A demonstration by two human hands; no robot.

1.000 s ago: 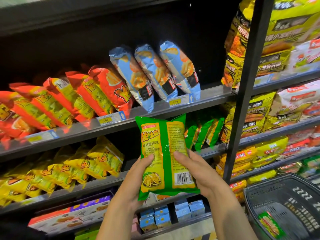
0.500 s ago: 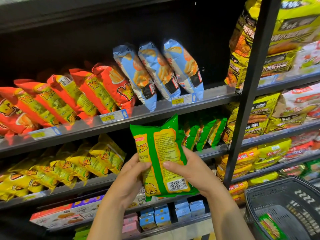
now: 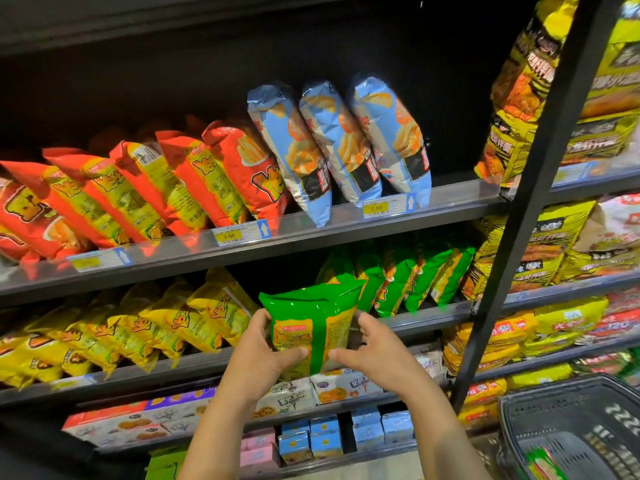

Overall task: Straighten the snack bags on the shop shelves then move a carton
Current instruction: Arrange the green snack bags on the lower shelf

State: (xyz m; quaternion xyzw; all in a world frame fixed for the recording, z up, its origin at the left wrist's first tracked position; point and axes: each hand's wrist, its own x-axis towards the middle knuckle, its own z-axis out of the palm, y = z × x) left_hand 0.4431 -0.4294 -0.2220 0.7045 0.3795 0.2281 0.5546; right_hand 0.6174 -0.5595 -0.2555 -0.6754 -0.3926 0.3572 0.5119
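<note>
A green and yellow snack bag (image 3: 311, 323) is held upright in front of the middle shelf (image 3: 429, 315), back side facing me. My left hand (image 3: 263, 355) grips its left edge and my right hand (image 3: 370, 348) grips its right edge, thumbs meeting at the bag's lower part. It sits in the gap between the yellow snack bags (image 3: 173, 323) and the row of green bags (image 3: 408, 278). Red bags (image 3: 194, 181) and three blue bags (image 3: 339, 143) lean left on the shelf above. Small blue cartons (image 3: 325, 438) stand on the bottom shelf.
A black upright post (image 3: 526, 202) divides this bay from a bay of yellow noodle packs (image 3: 540, 244) on the right. A dark shopping basket (image 3: 575, 431) holding a green packet sits at lower right. Flat biscuit boxes (image 3: 131, 424) lie below the yellow bags.
Both hands have carried the green bag up and away from me toward the middle shelf gap, and its top now tips toward the shelf.
</note>
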